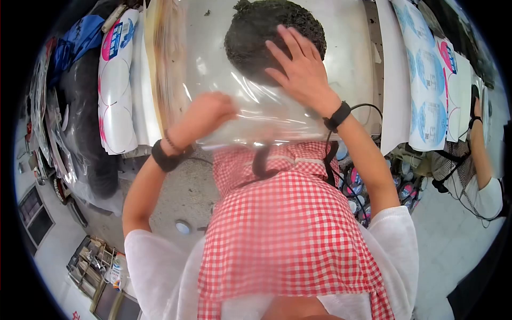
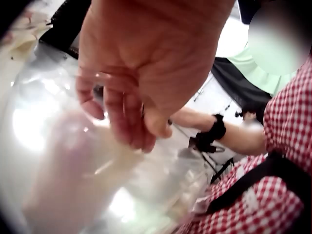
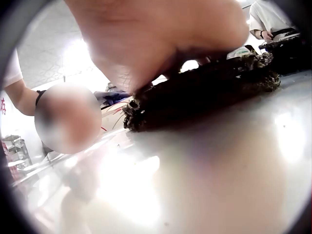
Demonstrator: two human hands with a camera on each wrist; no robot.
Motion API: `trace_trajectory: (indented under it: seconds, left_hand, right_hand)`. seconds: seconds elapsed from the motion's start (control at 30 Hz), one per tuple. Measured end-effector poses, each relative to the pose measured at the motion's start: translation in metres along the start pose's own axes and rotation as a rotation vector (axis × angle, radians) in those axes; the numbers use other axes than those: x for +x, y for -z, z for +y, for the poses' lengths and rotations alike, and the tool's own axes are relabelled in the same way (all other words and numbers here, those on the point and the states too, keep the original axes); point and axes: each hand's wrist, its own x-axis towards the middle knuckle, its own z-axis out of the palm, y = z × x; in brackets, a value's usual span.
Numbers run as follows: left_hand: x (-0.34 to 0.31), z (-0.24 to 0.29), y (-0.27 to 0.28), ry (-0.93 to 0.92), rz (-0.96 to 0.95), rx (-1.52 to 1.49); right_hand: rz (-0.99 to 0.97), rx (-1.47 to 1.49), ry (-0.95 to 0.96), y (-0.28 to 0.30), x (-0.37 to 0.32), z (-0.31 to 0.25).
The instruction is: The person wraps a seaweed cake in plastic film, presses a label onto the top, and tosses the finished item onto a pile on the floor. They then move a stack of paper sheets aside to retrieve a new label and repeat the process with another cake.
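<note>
A round, dark cake of what looks like dried seaweed (image 1: 250, 40) lies at the far middle of a glossy table covered in clear plastic sheet (image 1: 213, 74). My right hand (image 1: 304, 69) rests on its near right side, fingers spread and nearly straight. From the right wrist view, the cake (image 3: 204, 90) is thin with a ragged edge, under the palm. Closer to me and to the left, my left hand (image 1: 205, 117) is over the sheet, blurred. In the left wrist view its fingers (image 2: 131, 117) hang loosely curled, thumb close beside them; nothing shows between them.
Stacks of printed packaging bags (image 1: 117, 80) stand left of the table, beside a pile of clear sheets (image 1: 165, 53). More printed bags (image 1: 429, 96) are on the right. A cable (image 1: 368, 105) runs from my right wrist. Another person's arm (image 1: 480, 144) shows far right.
</note>
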Motion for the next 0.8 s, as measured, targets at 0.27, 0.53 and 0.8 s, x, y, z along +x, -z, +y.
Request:
trace_trajectory:
  seconds: [0.27, 0.53, 0.8]
  left_hand:
    - [0.084, 0.028, 0.038, 0.107, 0.645, 0.682]
    - [0.120, 0.054, -0.050, 0.433, 0.855, 0.267]
    - [0.132, 0.032, -0.063, 0.579, 0.709, 0.394]
  right_hand:
    - [-0.592, 0.738, -0.168, 0.044, 0.023, 0.034]
    - [-0.867, 0.578, -0.030, 0.022, 0.077, 0.071]
    - [-0.985, 0.019, -0.289, 0.249, -0.068, 0.035]
